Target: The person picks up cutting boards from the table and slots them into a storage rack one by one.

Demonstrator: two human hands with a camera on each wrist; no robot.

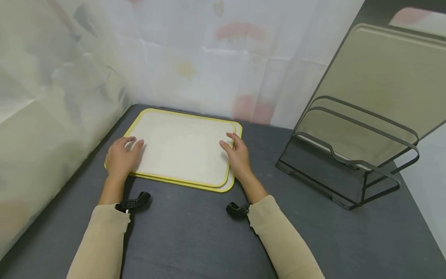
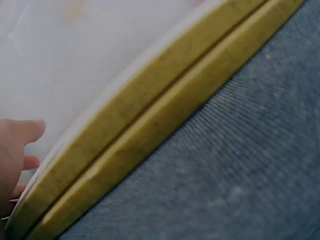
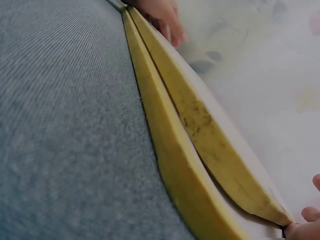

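Two yellow-rimmed cutting boards lay stacked flat on the grey table (image 1: 195, 236), the upper board (image 1: 182, 145) resting on the lower board (image 1: 231, 182), whose edge showed only along the near and right sides of the upper one. The stack sat near the corner formed by the draped white backdrop (image 1: 209, 58).

The left hand (image 1: 122, 157) rested on the left end of the upper board, fingers extended and relaxed over its surface, grasping nothing. The right hand (image 1: 237, 155) rested on the right end of the upper board, fingers likewise extended over the rim; no clenching was visible. Both hands were therefore released, in flat contact only.

The left wrist view showed both yellow rims (image 2: 150, 135) running parallel and in contact, one on the other. In the right wrist view, the upper rim (image 3: 200, 120) stood slightly apart from the lower rim (image 3: 165, 150) at the near corner.

To the right of the stack, well apart from it, stood a dark wire rack (image 1: 348, 155) holding a beige board (image 1: 379, 77) tilted backward.
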